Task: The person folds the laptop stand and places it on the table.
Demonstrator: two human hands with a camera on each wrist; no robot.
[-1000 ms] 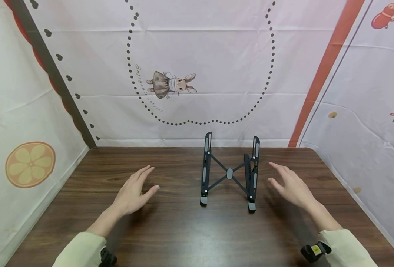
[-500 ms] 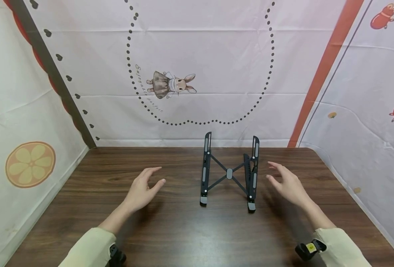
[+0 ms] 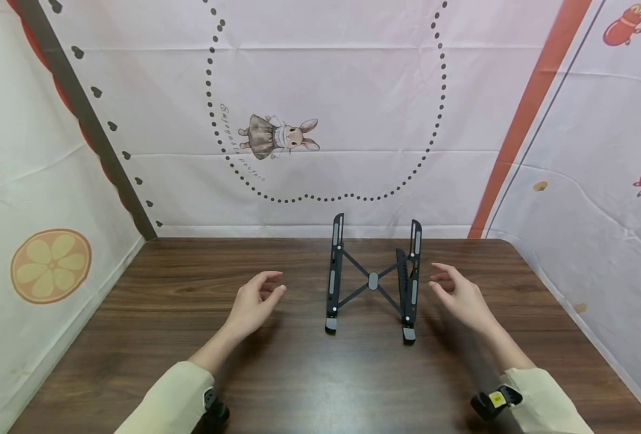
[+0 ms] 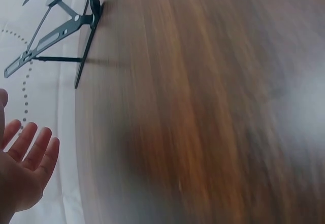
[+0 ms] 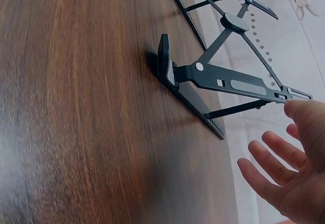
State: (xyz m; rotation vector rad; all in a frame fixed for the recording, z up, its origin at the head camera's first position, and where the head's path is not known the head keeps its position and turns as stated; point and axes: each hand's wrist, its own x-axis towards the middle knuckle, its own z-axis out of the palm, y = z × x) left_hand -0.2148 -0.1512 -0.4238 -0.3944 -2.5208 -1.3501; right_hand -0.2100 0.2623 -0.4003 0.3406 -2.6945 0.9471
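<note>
A black folding laptop stand (image 3: 373,281) stands unfolded on the table, its crossed bars joined by a grey oval hub. To its left, a little way off, hovers my left hand (image 3: 255,304), thumb and fingers loosely bent with nothing between them. Close by the stand's right side is my right hand (image 3: 461,299), also empty, its fingers lightly curved toward the stand. Raised side arms and lower struts of the laptop stand (image 5: 238,82) show in the right wrist view. In the left wrist view the left hand (image 4: 28,168) is apart from the stand (image 4: 61,31).
The brown wooden table (image 3: 152,289) ends at the back against a white printed cloth (image 3: 353,108). More printed cloth hangs on the left and right sides. Black wrist cameras (image 3: 496,401) sit at both sleeves.
My left hand has moved right, toward the stand, and its fingers have bent more. The right hand has shifted slightly left with its fingers curling a little. The stand has stayed put.
</note>
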